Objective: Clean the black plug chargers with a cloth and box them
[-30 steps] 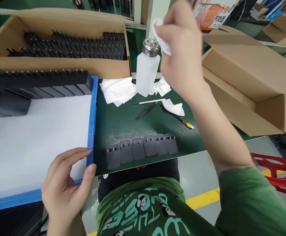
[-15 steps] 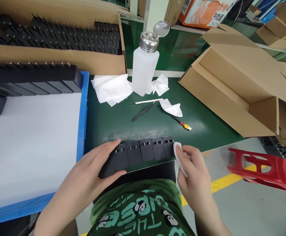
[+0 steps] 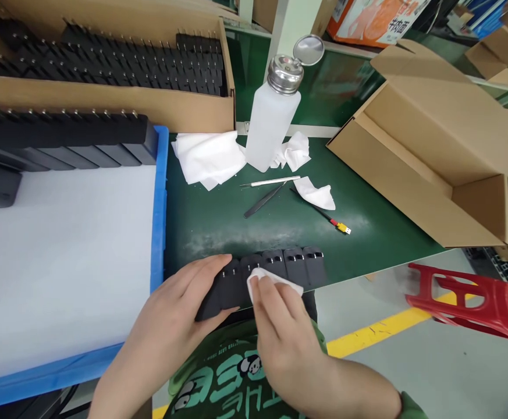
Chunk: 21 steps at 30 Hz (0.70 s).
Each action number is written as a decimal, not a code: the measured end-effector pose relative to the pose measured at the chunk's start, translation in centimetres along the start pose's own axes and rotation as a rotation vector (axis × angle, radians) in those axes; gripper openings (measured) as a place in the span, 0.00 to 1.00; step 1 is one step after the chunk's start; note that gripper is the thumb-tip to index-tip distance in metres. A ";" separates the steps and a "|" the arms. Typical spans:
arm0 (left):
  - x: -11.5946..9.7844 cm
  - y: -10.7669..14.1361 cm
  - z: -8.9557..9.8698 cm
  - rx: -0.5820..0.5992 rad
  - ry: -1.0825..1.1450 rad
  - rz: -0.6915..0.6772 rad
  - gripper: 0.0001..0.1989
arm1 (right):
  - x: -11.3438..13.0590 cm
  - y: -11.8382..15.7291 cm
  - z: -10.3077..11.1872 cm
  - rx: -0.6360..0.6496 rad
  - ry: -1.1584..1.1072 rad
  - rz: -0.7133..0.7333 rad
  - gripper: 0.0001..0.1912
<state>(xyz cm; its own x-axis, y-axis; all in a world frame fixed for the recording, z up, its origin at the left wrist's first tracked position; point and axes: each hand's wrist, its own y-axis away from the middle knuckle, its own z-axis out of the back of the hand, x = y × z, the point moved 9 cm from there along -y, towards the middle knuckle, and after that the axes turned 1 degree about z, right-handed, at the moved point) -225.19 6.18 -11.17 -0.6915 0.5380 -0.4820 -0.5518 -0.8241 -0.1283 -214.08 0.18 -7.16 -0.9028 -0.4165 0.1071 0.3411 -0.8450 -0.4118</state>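
Note:
A row of several black adapters [image 3: 296, 267] with metal prongs lies along the front edge of the green table. My left hand [image 3: 188, 297] grips the left end of this row, thumb on the near side and fingers on the far side. Pinched in my right hand [image 3: 280, 320] is a folded white cloth [image 3: 258, 273], which rests on the middle of the row and partly hides it. Behind the row lie black tweezers [image 3: 263, 202], a thin white tool [image 3: 275, 181], a short cable with a yellow USB plug [image 3: 343, 227] and a crumpled wipe [image 3: 317, 193].
A blue-rimmed tray [image 3: 159, 215] with black adapters stands at left, a cardboard box [image 3: 184, 110] of more adapters behind it. A white bottle [image 3: 271, 119] with an open lid stands near white wipes [image 3: 210, 157]. An open carton [image 3: 402, 169] and a red stool [image 3: 489, 302] are at right.
My right hand has moved left with the cloth, from the right end of the row onto its middle. My left hand keeps its grip. The whole view has shifted slightly.

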 end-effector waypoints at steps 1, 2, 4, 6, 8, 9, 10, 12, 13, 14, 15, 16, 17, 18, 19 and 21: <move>0.0 0.0 0.0 0.002 0.005 -0.003 0.24 | 0.5 -0.5 -0.2 -0.010 -0.032 0.000 0.18; 0.0 0.0 0.0 0.007 0.011 -0.004 0.23 | 0.9 -1.0 -0.2 -0.023 -0.070 0.006 0.17; 0.2 0.1 -0.1 0.019 0.019 0.000 0.21 | 2.1 -1.8 -0.2 -0.013 -0.236 0.094 0.16; 0.3 0.2 0.0 0.023 0.029 0.003 0.23 | 2.6 -2.0 0.5 0.042 -0.475 0.195 0.16; 0.3 0.2 0.1 0.013 0.044 0.001 0.23 | 1.2 -1.3 1.7 0.084 -0.621 0.173 0.20; 0.3 0.2 0.1 0.007 0.046 0.002 0.22 | -0.5 -0.7 2.4 0.064 -0.596 0.080 0.22; 0.4 0.2 0.1 0.003 0.045 0.007 0.23 | -2.6 0.1 3.2 0.017 -0.513 -0.046 0.24; 0.4 0.2 0.1 -0.005 0.030 0.019 0.27 | -6.6 2.3 4.9 -0.097 -0.288 -0.266 0.27; 0.4 0.2 0.1 -0.008 0.022 0.024 0.27 | -8.0 3.4 5.4 -0.141 -0.188 -0.340 0.27; 0.3 0.2 0.0 -0.012 0.015 0.024 0.28 | -8.9 4.2 5.4 -0.155 -0.120 -0.382 0.28; 0.3 0.1 0.0 -0.011 0.010 0.025 0.28 | -9.4 4.7 5.0 -0.146 -0.086 -0.393 0.28; 0.3 0.1 -0.1 -0.006 0.006 0.028 0.29 | -9.6 5.0 4.4 -0.122 -0.068 -0.389 0.28; 0.3 0.0 -0.1 0.000 0.001 0.029 0.29 | -9.6 5.0 3.7 -0.096 -0.058 -0.376 0.28; 0.3 0.0 -0.1 0.004 -0.004 0.028 0.29 | -9.4 4.9 3.1 -0.075 -0.047 -0.361 0.29; 0.3 0.0 -0.1 0.002 -0.008 0.024 0.29 | -9.2 4.7 2.7 -0.064 -0.026 -0.340 0.30; 0.2 0.1 0.0 -0.006 -0.014 0.009 0.29 | -8.4 4.2 2.5 -0.060 0.053 -0.292 0.31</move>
<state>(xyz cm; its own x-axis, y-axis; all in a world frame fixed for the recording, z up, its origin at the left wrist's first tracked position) -225.41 6.25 -11.29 -0.7032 0.5327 -0.4710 -0.5423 -0.8302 -0.1292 -204.45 -0.68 -7.53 -0.9733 -0.1394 0.1821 0.0504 -0.9046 -0.4233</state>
